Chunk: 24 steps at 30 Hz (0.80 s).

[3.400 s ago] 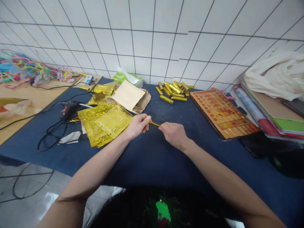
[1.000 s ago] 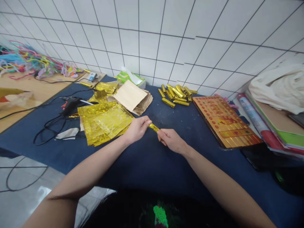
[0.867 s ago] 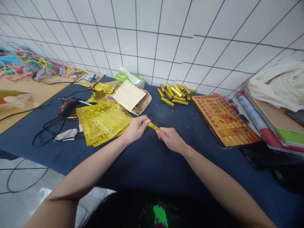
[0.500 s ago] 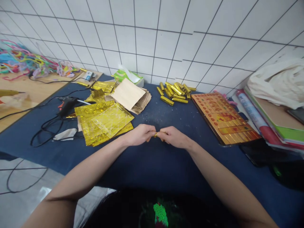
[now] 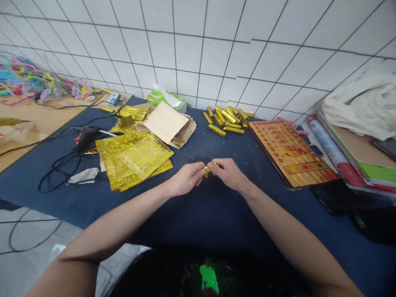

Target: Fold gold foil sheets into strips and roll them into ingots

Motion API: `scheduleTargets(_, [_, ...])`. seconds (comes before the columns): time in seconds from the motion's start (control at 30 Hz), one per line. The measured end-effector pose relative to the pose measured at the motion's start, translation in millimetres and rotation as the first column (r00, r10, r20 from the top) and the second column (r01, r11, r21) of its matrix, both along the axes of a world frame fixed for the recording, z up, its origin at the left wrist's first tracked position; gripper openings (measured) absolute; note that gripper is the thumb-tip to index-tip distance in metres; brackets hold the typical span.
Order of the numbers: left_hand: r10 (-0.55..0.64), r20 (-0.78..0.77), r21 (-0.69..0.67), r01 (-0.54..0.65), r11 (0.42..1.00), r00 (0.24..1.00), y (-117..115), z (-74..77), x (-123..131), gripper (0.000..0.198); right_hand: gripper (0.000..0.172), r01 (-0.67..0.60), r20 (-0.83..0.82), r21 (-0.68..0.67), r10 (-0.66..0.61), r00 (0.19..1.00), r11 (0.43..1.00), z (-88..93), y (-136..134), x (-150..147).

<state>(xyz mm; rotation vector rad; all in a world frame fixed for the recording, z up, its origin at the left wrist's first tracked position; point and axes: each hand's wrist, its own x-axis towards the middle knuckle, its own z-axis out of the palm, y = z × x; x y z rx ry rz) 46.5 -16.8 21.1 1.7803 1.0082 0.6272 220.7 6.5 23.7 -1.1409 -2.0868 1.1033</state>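
Over the middle of the dark blue table cover (image 5: 198, 206), my left hand (image 5: 186, 178) and my right hand (image 5: 228, 173) meet fingertip to fingertip. Both pinch a small rolled piece of gold foil (image 5: 207, 169), of which only a short bit shows between the fingers. A stack of flat gold foil sheets (image 5: 133, 159) lies just left of my left hand. Several finished gold foil rolls (image 5: 225, 118) are heaped at the back near the tiled wall.
A pile of brown paper sheets (image 5: 170, 126) sits behind the foil. A black glue gun with cables (image 5: 85, 136) lies at the left. A printed gold-and-red board (image 5: 292, 150) lies at the right, beside stacked folders and white cloth (image 5: 359, 103). Coloured strings (image 5: 34, 82) cover the wooden table.
My hands have come together: the long gold foil strip held stretched between them earlier is now a short roll pinched between both sets of fingertips. The hands shifted slightly right.
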Motion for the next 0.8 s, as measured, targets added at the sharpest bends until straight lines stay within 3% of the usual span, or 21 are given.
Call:
scheduleTargets(0.37, [-0.072, 0.211, -0.173, 0.11, 0.979, 0.975, -0.2, -8.6, 1.7, 0.034, 0.045, 0.028, -0.083, -0.021, -0.03, 0.996, 0.999, -1.8, -4.4, -3.6])
scheduleTargets(0.43, [-0.099, 0.192, -0.191, 0.136, 0.972, 0.976, -0.7, -6.7, 1.6, 0.034, 0.045, 0.05, -0.056, 0.005, -0.05, 0.997, 0.999, -1.7, -4.3, -3.1])
scheduleTargets(0.5, [-0.09, 0.101, -0.15, 0.104, 0.983, 0.991, -1.0, -5.0, 1.5, 0.03, 0.046, 0.103, -0.041, 0.038, -0.101, 0.994, 0.994, -0.7, -3.1, -1.7])
scheduleTargets(0.6, [0.014, -0.015, -0.049, -0.015, 0.999, 1.0, -0.6, -4.5, 1.0, 0.026, 0.047, 0.205, -0.051, 0.075, -0.202, 0.978, 0.976, 1.6, 0.5, 1.4])
scheduleTargets(0.7, [0.017, 0.034, -0.084, -0.014, 0.996, 0.999, 1.0, -6.3, -0.2, 0.025, 0.048, 0.229, -0.084, 0.049, -0.225, 0.971, 0.972, 1.2, 3.9, 3.8])
scheduleTargets(0.8, [0.017, 0.152, -0.15, 0.006, 0.989, 0.988, 2.5, -9.2, -0.6, 0.028, 0.047, 0.181, -0.183, -0.059, -0.189, 0.965, 0.982, -4.9, 4.5, 2.5])
